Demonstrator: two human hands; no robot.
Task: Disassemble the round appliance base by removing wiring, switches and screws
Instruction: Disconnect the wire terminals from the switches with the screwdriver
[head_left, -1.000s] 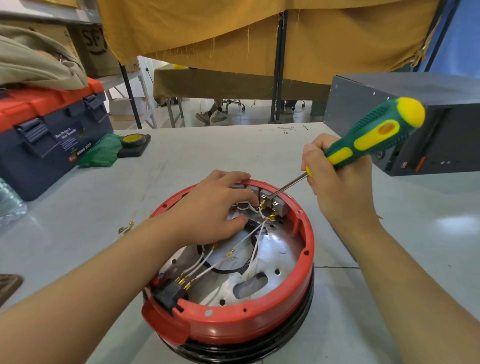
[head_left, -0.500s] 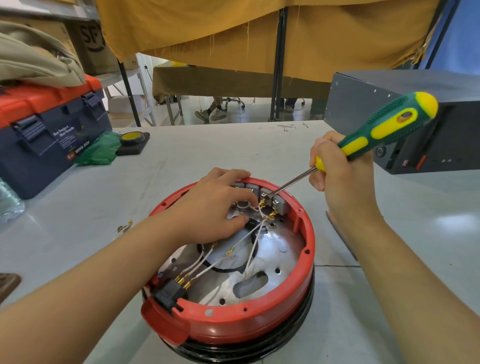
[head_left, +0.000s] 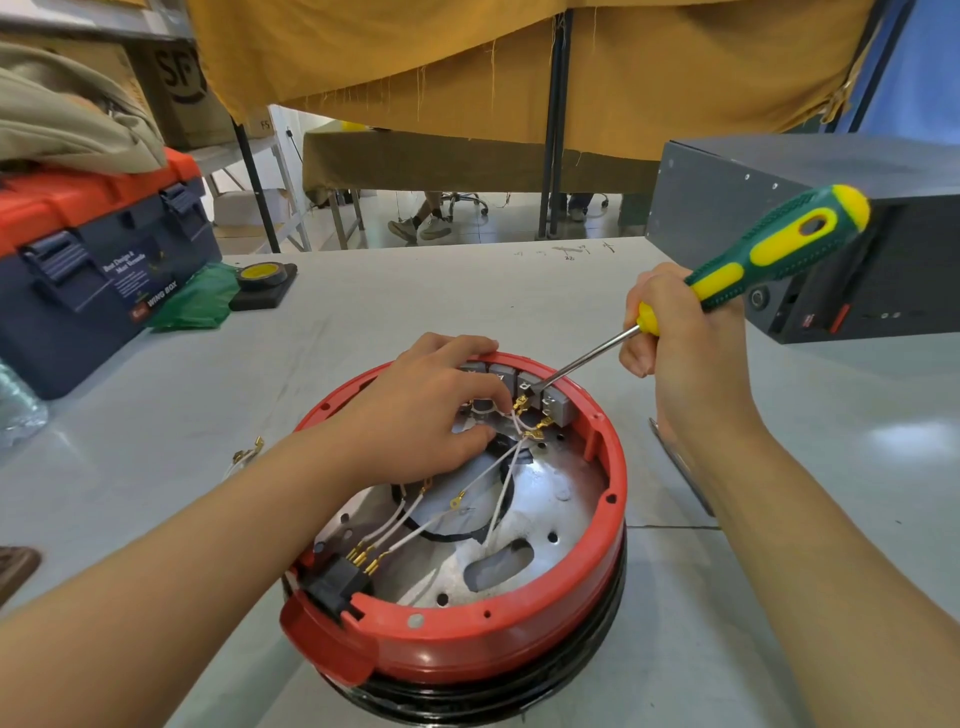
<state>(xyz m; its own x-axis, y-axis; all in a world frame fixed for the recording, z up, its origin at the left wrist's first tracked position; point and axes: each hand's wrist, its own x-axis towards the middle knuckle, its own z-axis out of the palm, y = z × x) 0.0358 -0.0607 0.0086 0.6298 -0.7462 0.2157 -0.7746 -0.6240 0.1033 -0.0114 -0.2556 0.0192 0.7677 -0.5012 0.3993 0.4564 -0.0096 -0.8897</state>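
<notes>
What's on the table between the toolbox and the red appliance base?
In the head view, a green bag beside the toolbox, then bare table up to the base.

The base is a round red ring on a black rim, open side up, near centre on the table. Grey switches line its far inner wall. White wires with brass terminals run from them across the metal plate to a black connector at the near left.
</notes>
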